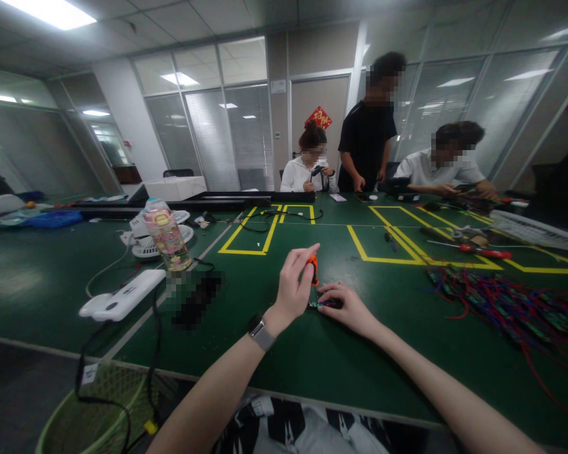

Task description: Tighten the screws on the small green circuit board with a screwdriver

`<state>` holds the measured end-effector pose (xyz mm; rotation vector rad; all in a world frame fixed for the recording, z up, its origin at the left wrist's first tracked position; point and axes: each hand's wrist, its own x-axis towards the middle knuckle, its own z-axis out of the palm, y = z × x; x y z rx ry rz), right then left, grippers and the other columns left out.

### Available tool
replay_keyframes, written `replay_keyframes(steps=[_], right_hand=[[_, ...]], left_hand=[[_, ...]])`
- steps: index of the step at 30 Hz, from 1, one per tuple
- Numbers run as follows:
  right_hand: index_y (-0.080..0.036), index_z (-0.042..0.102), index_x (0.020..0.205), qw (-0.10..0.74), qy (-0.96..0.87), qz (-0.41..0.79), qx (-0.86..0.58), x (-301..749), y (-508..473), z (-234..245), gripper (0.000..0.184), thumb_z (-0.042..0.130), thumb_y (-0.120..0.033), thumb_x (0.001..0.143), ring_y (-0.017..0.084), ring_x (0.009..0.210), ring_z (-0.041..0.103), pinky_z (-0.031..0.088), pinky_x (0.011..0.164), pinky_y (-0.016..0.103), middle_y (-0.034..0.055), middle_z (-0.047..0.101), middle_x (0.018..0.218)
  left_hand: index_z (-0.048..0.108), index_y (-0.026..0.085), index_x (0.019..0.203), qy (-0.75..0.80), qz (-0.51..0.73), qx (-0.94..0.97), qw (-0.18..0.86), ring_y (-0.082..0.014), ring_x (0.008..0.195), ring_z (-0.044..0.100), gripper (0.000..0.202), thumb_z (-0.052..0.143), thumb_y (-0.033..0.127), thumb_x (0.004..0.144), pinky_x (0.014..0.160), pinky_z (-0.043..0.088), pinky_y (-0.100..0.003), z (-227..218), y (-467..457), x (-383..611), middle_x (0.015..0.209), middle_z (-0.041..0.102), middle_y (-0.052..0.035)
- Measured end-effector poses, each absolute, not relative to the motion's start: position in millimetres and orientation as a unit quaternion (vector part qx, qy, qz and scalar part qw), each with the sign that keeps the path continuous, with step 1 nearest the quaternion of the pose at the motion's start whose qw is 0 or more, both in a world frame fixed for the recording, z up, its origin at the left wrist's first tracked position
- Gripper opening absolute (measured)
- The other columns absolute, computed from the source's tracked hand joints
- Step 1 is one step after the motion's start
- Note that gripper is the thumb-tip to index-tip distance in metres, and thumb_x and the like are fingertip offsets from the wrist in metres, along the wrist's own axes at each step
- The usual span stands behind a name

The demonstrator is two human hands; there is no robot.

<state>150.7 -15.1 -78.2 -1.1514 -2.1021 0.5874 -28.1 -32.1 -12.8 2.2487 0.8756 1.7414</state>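
Note:
My left hand (pixel 293 287), with a watch on its wrist, is closed around an orange-and-black tool (pixel 314 270). That tool stands roughly upright, and a thin part runs down from it; most of the body is behind my fingers, so its kind is unclear. Just under it, at the green tabletop, lies a small green circuit board (pixel 314 305). The fingers of my right hand (pixel 345 306) are curled down over the board's right end, pinching it near the table. Whether the tool's tip touches the board I cannot make out.
To the right is a heap of circuit boards with red and blue wires (pixel 511 309), with a red-handled screwdriver (pixel 485 251) beyond it. A bottle (pixel 166 236) and white device (pixel 130 295) stand left. Below is a green basket (pixel 94 410). Three people are across the table.

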Motion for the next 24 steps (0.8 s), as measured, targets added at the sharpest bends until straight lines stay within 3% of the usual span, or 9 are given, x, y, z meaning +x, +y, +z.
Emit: replay_keyframes(steps=[13, 19, 24], right_hand=[[-0.022, 0.075, 0.08, 0.34, -0.8, 0.222, -0.442, 150.5, -15.5, -80.0, 0.008, 0.073, -0.026, 0.074, 0.029, 0.111, 0.061, 0.019, 0.112, 0.06, 0.0081, 0.071, 0.109], [-0.023, 0.075, 0.082, 0.334, -0.803, 0.234, -0.436, 151.2, -16.1, -77.3, 0.01, 0.072, -0.029, 0.075, 0.028, 0.112, 0.06, 0.021, 0.112, 0.058, 0.0083, 0.07, 0.109], [-0.023, 0.075, 0.081, 0.335, -0.801, 0.226, -0.441, 151.0, -14.6, -80.2, 0.009, 0.072, -0.028, 0.074, 0.028, 0.112, 0.06, 0.019, 0.112, 0.058, 0.0082, 0.071, 0.109]], left_hand=[[0.053, 0.02, 0.128, 0.297, 0.579, 0.754, 0.086, -0.0169, 0.095, 0.059, 0.032, 0.041, 0.018, 0.098, 0.082, 0.049, -0.029, -11.6, -30.3, -27.9, 0.105, 0.061, -0.0067], [0.063, 0.022, 0.114, 0.315, 0.586, 0.745, 0.044, -0.0162, 0.085, 0.055, 0.023, 0.056, 0.026, 0.093, 0.076, 0.048, -0.028, -12.1, -29.7, -28.0, 0.092, 0.055, -0.0035], [0.053, 0.021, 0.131, 0.294, 0.588, 0.751, 0.062, -0.0184, 0.101, 0.056, 0.035, 0.039, 0.02, 0.099, 0.087, 0.048, -0.032, -12.6, -30.0, -28.1, 0.111, 0.058, -0.0081]])
